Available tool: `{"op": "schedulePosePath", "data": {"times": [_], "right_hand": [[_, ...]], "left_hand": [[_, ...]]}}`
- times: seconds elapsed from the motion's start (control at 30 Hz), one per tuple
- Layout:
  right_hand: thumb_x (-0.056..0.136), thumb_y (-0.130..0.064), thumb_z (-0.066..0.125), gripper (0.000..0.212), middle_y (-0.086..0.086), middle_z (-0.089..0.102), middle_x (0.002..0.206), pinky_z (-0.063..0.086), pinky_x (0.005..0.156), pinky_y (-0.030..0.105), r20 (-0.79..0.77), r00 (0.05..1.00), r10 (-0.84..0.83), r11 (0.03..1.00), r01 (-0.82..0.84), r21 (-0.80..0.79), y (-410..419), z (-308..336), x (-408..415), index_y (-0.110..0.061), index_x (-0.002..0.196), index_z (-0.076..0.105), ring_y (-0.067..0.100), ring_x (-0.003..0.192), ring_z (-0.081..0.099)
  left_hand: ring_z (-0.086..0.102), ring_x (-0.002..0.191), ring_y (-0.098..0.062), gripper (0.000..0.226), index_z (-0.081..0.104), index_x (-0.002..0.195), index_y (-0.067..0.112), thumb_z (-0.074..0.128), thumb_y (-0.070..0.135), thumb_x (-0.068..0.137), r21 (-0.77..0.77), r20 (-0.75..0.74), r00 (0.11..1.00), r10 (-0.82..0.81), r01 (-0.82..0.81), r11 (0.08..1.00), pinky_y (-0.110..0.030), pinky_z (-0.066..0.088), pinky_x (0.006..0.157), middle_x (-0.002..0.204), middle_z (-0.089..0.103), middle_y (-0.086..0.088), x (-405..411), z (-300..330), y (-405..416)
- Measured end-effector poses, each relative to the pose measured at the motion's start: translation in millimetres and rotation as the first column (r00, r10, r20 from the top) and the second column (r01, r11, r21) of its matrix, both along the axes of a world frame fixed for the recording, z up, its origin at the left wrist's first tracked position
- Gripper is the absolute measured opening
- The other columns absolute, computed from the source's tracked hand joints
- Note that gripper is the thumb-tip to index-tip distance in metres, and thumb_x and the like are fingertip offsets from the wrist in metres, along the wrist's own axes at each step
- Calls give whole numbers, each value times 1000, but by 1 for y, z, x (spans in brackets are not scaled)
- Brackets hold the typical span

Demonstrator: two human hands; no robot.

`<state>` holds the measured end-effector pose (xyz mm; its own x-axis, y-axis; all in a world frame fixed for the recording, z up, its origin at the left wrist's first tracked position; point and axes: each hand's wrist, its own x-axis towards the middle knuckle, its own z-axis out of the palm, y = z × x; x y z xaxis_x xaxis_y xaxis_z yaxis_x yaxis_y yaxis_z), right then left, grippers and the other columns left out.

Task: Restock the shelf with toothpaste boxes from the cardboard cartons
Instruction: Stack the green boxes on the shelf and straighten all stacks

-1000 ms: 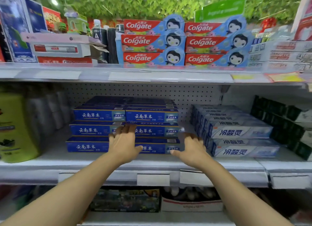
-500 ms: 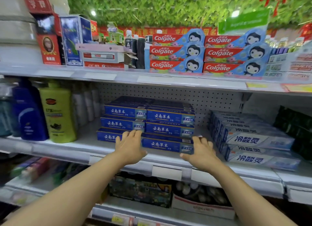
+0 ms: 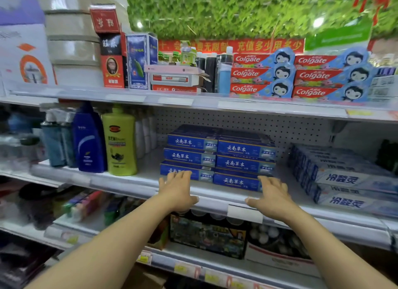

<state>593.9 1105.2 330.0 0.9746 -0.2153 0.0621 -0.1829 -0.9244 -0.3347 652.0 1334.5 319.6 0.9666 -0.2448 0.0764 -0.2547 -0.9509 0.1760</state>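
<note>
Blue toothpaste boxes [image 3: 244,164] stand in two stacks, three high, on the middle shelf [image 3: 215,197]. My left hand [image 3: 177,190] has straight fingers, its tips touching the front of the lowest box of the left stack [image 3: 200,174]. My right hand [image 3: 272,197] is spread flat at the shelf's front edge, fingertips at the right end of the lowest right box [image 3: 235,182]. Neither hand holds anything. No cardboard carton is in view.
White-and-blue toothpaste boxes [image 3: 344,181] lie to the right of the stacks. A green bottle [image 3: 120,142] and a blue bottle [image 3: 88,140] stand to the left. Colgate boxes [image 3: 262,74] fill the upper shelf. Boxed goods [image 3: 206,234] sit on the shelf below.
Both hands have drawn back from the upper boxes toward the shelf's front edge. The view has shifted left and pulled back, showing more bottles on the left.
</note>
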Motion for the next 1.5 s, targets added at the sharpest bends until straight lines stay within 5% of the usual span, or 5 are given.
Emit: {"op": "schedulePosePath", "data": {"times": [0.53,1.5], "right_hand": [[82,-48,62,85,9,18,151,27,110,41,16,994,-112,993,112,23,26,-5,-74,-19,148,17,33,138,16],[82,-50,62,86,7,18,152,24,110,42,57,997,-42,999,41,21,-138,8,-151,-18,148,16,32,138,16]], "left_hand": [[17,141,-26,80,14,148,19,56,50,87,9,11,988,-153,153,988,-49,17,111,154,20,-2,-48,3,18],[19,140,-26,76,15,147,21,54,50,88,41,24,992,-127,126,991,-51,18,111,154,21,0,-146,19,-164]]}}
